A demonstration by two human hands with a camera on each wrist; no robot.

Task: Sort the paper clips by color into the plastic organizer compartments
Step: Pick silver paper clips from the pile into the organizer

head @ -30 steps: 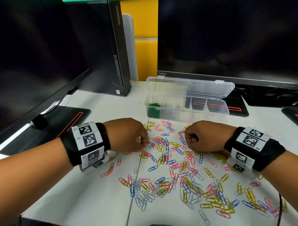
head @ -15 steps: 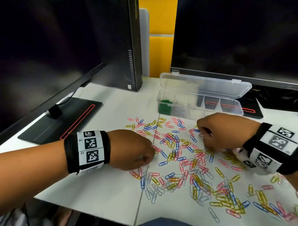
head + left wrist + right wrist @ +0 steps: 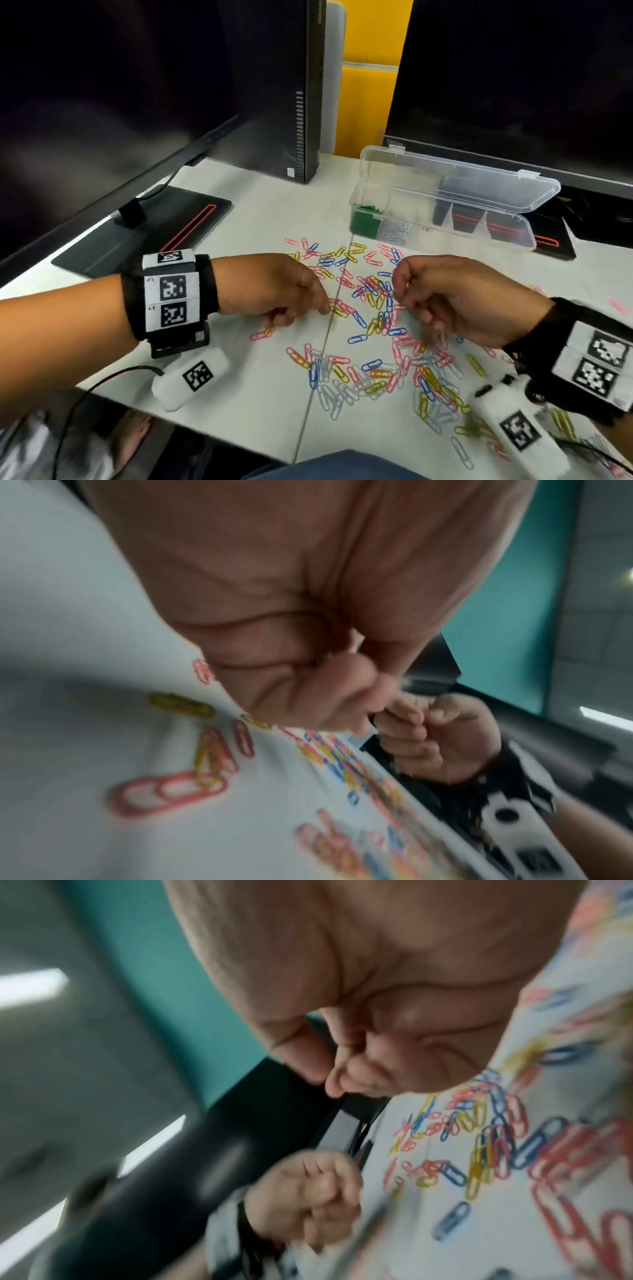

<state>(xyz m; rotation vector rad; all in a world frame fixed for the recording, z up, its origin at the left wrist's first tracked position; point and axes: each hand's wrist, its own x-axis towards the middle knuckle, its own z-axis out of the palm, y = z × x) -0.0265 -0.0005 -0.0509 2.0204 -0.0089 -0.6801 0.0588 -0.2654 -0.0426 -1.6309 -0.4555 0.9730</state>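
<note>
Loose paper clips (image 3: 373, 308) in pink, blue, yellow and white lie scattered over the white table (image 3: 246, 383). The clear plastic organizer (image 3: 459, 224) stands behind them with its lid open. Its left end compartment holds green clips (image 3: 364, 222) and the one beside it holds white clips (image 3: 394, 231). My left hand (image 3: 318, 308) is curled low on the pile's left edge, its fingertips pinching at a pink clip (image 3: 339, 305). My right hand (image 3: 404, 294) hovers curled just above the pile, a small silvery clip showing at its forefinger. Both wrist views are blurred and show closed fists (image 3: 363, 723) (image 3: 335, 1085).
A black computer tower (image 3: 274, 102) and a monitor with a flat black stand (image 3: 137, 233) stand at the back left. A second monitor (image 3: 513, 85) rises behind the organizer. The table's front edge (image 3: 219, 431) is close to my body. A cable (image 3: 102, 380) hangs from my left wrist.
The camera has moved closer. My left hand has slid right into the pile's left edge. My right hand has lifted slightly off the clips, still curled.
</note>
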